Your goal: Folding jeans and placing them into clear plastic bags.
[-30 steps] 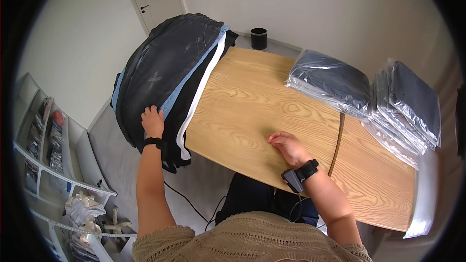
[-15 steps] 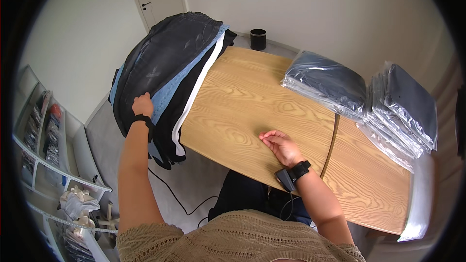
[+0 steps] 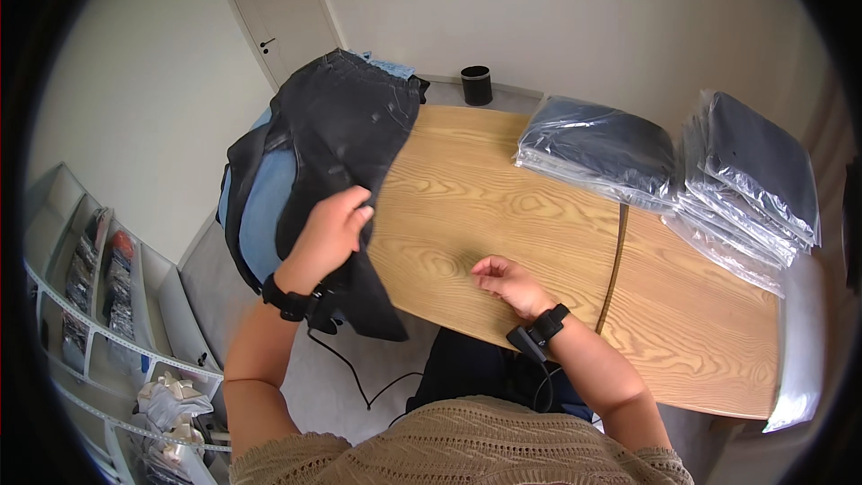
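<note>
A pair of washed-black jeans [image 3: 355, 130] lies on top of a heap of clothes at the left end of the table. My left hand [image 3: 328, 229] is closed on the edge of these jeans, near the table's left edge. One dark leg hangs past the table's front corner. Underneath, light-blue denim [image 3: 269, 207] shows, with a bit more at the far end of the heap. Just above the middle of the table is my right hand [image 3: 510, 283], fingers curled in and no object visible in them. Black wrist devices with cables sit on both wrists.
The wood-grain table [image 3: 485, 171] has a dark seam at right. Folded dark garments in clear bags form a flat stack [image 3: 597, 139] and a taller stack [image 3: 763, 157]. Plastic sheeting [image 3: 799, 350] hangs at the right edge. Shelves [image 3: 144, 305] stand left; a black bin [image 3: 477, 86] stands behind.
My left hand has moved right and nearer, bringing the black jeans' edge over the table's left side. The white-striped black garment is now covered. My right hand has shifted slightly.
</note>
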{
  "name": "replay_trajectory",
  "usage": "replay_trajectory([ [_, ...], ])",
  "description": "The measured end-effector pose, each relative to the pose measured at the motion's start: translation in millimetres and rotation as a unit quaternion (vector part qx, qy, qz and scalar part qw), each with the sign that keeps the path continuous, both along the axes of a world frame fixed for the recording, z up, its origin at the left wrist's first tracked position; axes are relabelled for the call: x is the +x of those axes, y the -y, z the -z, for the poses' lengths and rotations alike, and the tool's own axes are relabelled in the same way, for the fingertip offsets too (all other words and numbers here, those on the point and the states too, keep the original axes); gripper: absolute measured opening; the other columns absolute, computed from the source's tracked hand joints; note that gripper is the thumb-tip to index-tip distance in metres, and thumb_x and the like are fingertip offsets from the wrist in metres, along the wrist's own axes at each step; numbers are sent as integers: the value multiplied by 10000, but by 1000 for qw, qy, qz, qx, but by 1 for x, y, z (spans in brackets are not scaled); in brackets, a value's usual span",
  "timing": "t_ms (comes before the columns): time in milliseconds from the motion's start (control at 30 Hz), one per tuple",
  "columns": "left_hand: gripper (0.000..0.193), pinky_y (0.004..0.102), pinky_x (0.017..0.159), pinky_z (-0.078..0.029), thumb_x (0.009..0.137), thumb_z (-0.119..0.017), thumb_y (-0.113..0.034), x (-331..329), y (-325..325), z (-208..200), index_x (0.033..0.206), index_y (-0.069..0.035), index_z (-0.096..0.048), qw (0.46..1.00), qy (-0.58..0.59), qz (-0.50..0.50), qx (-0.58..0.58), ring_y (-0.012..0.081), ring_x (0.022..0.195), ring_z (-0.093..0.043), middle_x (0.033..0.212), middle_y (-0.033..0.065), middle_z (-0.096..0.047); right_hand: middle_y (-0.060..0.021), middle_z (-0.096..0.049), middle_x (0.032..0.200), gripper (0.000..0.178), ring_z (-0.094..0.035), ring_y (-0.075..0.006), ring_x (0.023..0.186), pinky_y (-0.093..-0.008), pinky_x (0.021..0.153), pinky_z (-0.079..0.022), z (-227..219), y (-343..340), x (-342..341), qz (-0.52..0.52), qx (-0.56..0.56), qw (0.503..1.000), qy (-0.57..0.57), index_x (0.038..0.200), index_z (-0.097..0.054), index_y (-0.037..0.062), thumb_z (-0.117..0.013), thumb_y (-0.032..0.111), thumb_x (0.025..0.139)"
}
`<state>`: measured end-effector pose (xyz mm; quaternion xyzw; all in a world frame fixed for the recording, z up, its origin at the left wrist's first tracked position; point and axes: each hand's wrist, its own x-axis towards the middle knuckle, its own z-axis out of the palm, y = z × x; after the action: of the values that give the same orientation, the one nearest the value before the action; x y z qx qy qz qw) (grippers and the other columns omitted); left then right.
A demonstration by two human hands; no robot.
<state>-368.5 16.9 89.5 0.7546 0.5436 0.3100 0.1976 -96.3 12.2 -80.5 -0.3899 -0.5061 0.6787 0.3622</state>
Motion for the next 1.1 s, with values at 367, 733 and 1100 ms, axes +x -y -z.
replay_trajectory([
  [367, 276, 300, 789, -507, 959, -510, -152, 85, 15, 51, 1194, -11, -536, 844, 32, 409, -345, 159, 885, -652, 1002, 90, -658, -7, -592, 839, 404, -565, -54, 716, -189, 600, -470, 2, 5, 0, -116, -105, 984, -86, 1003, -558, 38, -563, 434, 923],
  [733, 627, 415, 989, -415, 765, -685, -224, -129, -238, 70, 1266, 59, -437, 949, -133, -282, 31, 388, 1177, -509, 1267, 268, -517, 35, -495, 631, 322, -482, -50, 527, -173, 493, -392, 3, -4, -5, -148, -111, 982, -31, 737, -512, 113, -675, 357, 868],
  [1100, 409, 347, 743, -508, 694, -761, -128, -146, -240, 86, 1021, 80, -629, 977, 56, -207, -14, 274, 811, -664, 915, 171, -685, 16, -515, 658, 245, -501, -64, 556, -190, 548, -439, 17, -12, -5, -196, -114, 973, -35, 747, -525, 81, -722, 198, 834],
])
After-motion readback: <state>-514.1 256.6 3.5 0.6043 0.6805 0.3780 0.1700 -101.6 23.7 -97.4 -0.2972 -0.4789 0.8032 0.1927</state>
